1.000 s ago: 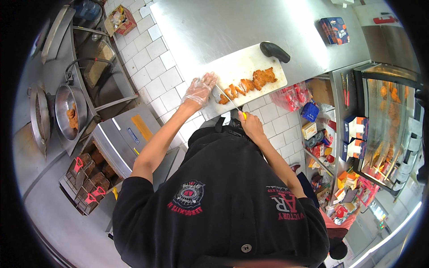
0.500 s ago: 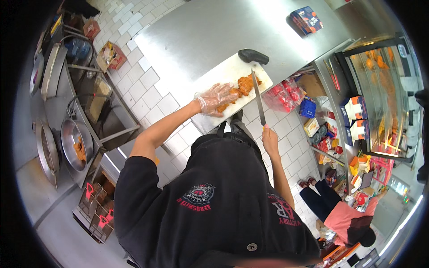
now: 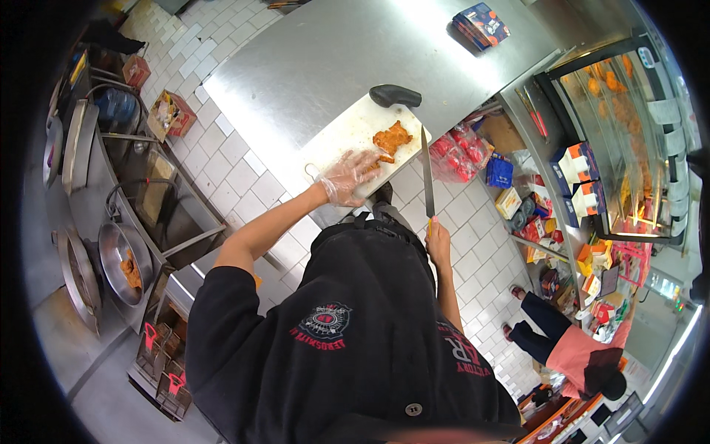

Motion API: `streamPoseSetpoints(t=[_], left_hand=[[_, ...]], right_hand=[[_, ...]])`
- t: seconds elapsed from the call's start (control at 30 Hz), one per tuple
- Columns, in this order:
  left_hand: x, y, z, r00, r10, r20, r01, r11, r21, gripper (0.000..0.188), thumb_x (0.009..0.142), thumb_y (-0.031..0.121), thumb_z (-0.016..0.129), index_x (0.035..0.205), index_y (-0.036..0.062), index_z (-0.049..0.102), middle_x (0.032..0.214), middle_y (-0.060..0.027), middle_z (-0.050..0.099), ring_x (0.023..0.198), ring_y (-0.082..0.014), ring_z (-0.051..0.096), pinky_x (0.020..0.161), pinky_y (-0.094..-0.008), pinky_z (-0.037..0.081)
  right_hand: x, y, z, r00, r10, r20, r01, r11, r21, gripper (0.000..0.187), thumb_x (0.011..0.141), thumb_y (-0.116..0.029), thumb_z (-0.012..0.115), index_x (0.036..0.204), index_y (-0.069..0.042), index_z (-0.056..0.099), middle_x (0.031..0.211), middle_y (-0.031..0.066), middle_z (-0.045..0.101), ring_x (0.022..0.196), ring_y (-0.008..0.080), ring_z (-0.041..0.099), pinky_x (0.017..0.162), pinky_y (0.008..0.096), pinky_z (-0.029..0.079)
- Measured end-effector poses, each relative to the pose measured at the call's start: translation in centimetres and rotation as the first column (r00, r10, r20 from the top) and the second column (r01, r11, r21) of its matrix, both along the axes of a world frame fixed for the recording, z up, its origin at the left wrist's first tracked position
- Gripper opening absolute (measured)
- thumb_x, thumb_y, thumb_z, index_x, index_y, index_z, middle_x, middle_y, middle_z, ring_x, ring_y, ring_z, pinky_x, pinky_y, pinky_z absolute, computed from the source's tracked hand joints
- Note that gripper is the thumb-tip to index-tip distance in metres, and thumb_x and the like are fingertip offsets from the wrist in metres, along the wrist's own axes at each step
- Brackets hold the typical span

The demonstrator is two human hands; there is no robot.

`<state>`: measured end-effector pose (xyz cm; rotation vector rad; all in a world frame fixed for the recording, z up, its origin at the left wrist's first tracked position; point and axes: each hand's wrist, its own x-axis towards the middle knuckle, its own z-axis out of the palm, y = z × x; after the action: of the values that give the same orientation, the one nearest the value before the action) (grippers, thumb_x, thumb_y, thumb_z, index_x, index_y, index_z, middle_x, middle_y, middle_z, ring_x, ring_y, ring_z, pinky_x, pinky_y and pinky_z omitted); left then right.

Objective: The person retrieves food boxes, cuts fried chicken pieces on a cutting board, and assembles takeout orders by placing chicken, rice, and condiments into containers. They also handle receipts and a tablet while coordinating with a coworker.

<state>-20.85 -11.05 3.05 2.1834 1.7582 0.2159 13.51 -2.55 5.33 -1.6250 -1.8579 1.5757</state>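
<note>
My left hand (image 3: pixel 350 177), in a clear plastic glove, is closed over fried chicken at the near side of a white cutting board (image 3: pixel 334 140). Its fingers hide much of that chicken. Just beyond the fingertips lies a browned piece of fried chicken (image 3: pixel 393 138) on the board. My bare right hand (image 3: pixel 438 241) grips the yellow handle of a long knife (image 3: pixel 428 177). The blade points away from me, along the board's right edge and apart from the chicken. At the board's far corner rests a curved black object (image 3: pixel 396 95); its kind is unclear.
The board sits at the near edge of a steel table (image 3: pixel 310 70) with folded boxes (image 3: pixel 481 27) farther back. A glass display case (image 3: pixel 617 140) stands right, above cluttered shelves. On the left are a steel bowl (image 3: pixel 124 263) and fryer baskets (image 3: pixel 166 374). Another person (image 3: pixel 577 351) stands lower right.
The knife has moved right, off the chicken to the board's edge. My left hand has drawn nearer to me, uncovering more board. The other person's legs have moved apart.
</note>
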Motion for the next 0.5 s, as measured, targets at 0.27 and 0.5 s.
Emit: streamPoseSetpoints(t=[0.27,0.5], left_hand=[[0.4,-0.3,-2.5,0.985,0.167,-0.05,-0.166,0.986,0.021,0.076,0.084,0.064,0.063,0.146,0.0226,0.052,0.149,-0.0144,0.047,0.136,-0.0366,0.044,0.114,-0.0583,0.03],[-1.1,2.1,-3.7,0.952,0.294,0.087,-0.306,0.933,0.188,0.043,0.088,0.041,0.069,0.125,0.0197,0.066,0.122,-0.0102,0.064,0.104,-0.0286,0.064,0.086,-0.0439,0.054]], right_hand=[[-2.4,2.4,-0.4,0.994,0.109,-0.029,-0.111,0.99,-0.088,0.057,0.107,-0.052,0.042,0.07,-0.009,0.047,0.059,-0.0023,0.041,0.051,0.0079,0.038,0.048,0.0278,0.032],[-4.2,2.1,-0.4,0.974,0.224,0.028,-0.221,0.972,-0.08,0.056,0.107,-0.049,0.043,0.072,-0.006,0.049,0.061,-0.0014,0.042,0.057,0.01,0.042,0.053,0.0303,0.036]])
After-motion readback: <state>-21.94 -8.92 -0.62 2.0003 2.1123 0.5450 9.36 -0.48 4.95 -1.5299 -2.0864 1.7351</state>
